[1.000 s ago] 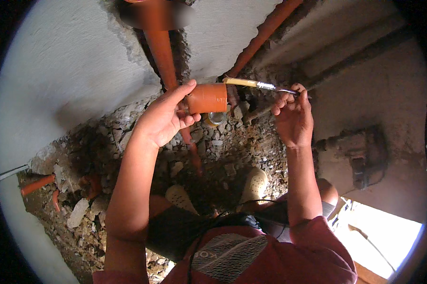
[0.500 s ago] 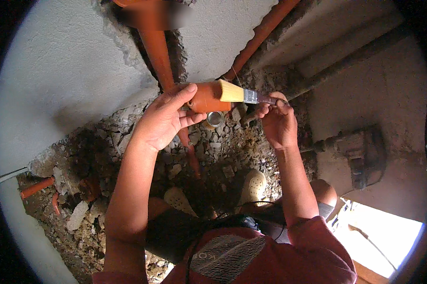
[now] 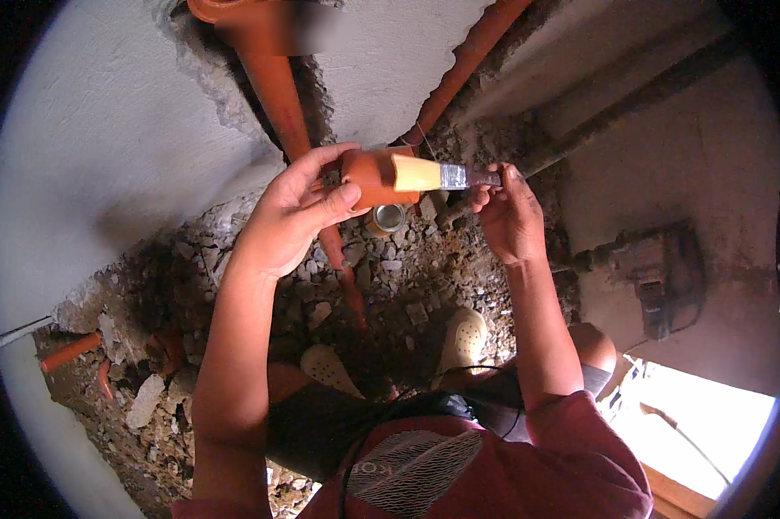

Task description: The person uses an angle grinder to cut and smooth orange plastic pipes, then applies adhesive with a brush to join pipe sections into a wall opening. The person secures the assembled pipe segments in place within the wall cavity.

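Note:
In my left hand point(image 3: 290, 212) is a short orange plastic pipe fitting point(image 3: 374, 180), with my fingers and thumb round its left end. My right hand point(image 3: 509, 214) pinches the dark handle of a paintbrush point(image 3: 453, 176). Its pale yellow bristles lie against the outer side of the fitting, near the right end. Below the fitting, a small open metal can point(image 3: 389, 219) stands on the rubble; I cannot make out what is inside.
Broken stone and dirt point(image 3: 308, 294) cover the ground. One orange pipe point(image 3: 273, 99) runs down a wall channel, another point(image 3: 472, 69) slants beside it. A power tool point(image 3: 654, 281) leans at the right wall. A loose orange pipe piece point(image 3: 72, 352) lies at the left.
My left hand has turned, its thumb now on the fitting's near side instead of the top. The brush has moved slightly left and down along the fitting's surface.

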The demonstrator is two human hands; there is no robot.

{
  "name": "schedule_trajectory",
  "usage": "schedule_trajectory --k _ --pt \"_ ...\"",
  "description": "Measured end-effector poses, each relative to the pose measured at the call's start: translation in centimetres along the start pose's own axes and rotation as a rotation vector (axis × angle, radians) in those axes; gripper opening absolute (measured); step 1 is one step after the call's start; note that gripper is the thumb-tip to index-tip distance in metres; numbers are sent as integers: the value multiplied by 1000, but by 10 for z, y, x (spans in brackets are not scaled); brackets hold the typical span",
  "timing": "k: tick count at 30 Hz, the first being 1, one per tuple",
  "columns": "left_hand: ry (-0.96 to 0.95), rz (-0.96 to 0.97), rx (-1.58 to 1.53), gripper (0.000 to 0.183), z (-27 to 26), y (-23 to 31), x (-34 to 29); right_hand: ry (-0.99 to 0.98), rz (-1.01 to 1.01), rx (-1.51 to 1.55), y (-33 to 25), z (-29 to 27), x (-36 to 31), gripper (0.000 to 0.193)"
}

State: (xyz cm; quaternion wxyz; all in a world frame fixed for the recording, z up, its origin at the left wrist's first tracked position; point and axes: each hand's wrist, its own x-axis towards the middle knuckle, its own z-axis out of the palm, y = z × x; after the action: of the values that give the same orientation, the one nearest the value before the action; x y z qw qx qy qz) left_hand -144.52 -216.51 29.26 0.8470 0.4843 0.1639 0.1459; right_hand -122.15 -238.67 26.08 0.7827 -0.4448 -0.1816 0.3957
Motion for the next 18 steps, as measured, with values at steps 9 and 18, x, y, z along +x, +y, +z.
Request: schedule_trajectory --k 9,18 --pt "-36 -7 139 60 -6 5 -2 97 -18 47 -4 -11 7 32" --pt "49 -3 156 55 -15 10 -4 288 -41 -5 6 -34 16 30"
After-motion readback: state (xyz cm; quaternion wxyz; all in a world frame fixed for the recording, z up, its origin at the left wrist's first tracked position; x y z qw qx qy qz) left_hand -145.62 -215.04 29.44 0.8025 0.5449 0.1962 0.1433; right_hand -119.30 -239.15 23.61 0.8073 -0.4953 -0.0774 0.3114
